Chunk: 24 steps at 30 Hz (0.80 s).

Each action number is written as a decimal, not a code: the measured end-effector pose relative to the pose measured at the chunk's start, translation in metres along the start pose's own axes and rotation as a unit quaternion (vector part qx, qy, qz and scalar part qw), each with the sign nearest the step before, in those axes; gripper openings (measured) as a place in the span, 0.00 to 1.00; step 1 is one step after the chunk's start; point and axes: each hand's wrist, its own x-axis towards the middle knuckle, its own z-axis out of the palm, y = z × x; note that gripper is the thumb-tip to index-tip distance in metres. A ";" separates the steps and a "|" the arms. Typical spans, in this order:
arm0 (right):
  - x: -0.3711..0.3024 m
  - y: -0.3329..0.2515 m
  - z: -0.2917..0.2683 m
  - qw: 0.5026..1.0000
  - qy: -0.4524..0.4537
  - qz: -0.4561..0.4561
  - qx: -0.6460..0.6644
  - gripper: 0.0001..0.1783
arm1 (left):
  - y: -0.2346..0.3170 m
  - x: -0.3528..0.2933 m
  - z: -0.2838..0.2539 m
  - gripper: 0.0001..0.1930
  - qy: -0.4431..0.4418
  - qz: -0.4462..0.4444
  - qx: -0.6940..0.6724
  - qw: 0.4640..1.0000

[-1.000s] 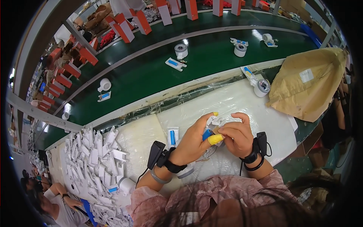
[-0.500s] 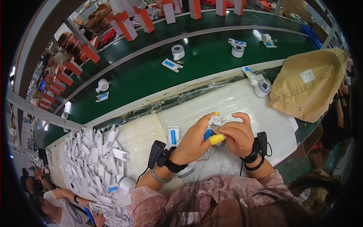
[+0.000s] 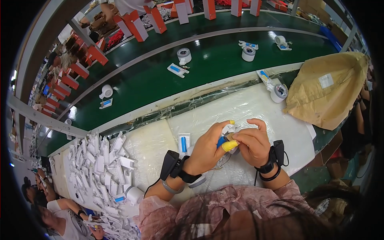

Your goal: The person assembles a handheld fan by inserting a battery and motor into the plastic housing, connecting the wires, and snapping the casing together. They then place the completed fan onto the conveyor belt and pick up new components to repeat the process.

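Between my hands, over the padded table, is a white plastic housing (image 3: 228, 129) with a blue cylindrical battery (image 3: 221, 141) in it. My left hand (image 3: 203, 154), yellow covers on its thumb and a fingertip, is closed around the housing from the left. My right hand (image 3: 253, 143) has its thumb and index finger pinched together at the housing's near side. Whatever lies between those fingertips is mostly hidden. Thin wires hang below the housing. A second white housing with a blue battery (image 3: 183, 143) lies by my left hand, and a round white-grey unit (image 3: 197, 182) is partly under my left wrist.
A heap of white plastic housings (image 3: 100, 160) covers the table's left. Beyond the table a green conveyor belt (image 3: 140, 86) carries several round lamp-like units with battery housings. Orange-and-white boxes (image 3: 158, 20) stand on the far belt. Brown paper (image 3: 308, 94) lies at right. A co-worker (image 3: 66, 218) sits lower left.
Units on the near belt have shifted slightly left, while boxes on the far belt have moved right. My hands keep nearly the same grip. The co-worker's arm at lower left has moved.
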 end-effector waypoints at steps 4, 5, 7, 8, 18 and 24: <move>0.000 0.001 -0.001 1.000 -0.001 -0.001 -0.003 0.15 | 0.000 0.001 0.002 0.24 0.007 0.000 0.000 1.000; 0.000 0.002 -0.001 1.000 -0.001 -0.001 -0.003 0.15 | 0.000 0.002 0.002 0.24 0.010 0.014 0.009 1.000; 0.001 0.001 -0.002 1.000 -0.003 -0.001 -0.002 0.14 | 0.000 0.002 0.002 0.23 0.014 0.027 0.018 0.999; 0.001 0.001 -0.001 1.000 -0.004 -0.001 -0.001 0.14 | -0.001 0.002 0.003 0.23 0.017 0.034 0.024 0.999; -0.001 -0.001 0.001 1.000 0.001 -0.003 -0.002 0.14 | 0.003 0.001 0.000 0.21 0.016 0.043 0.035 0.998; -0.003 -0.004 0.006 1.000 0.018 0.013 0.006 0.14 | 0.000 0.000 0.005 0.15 0.028 0.017 -0.036 0.999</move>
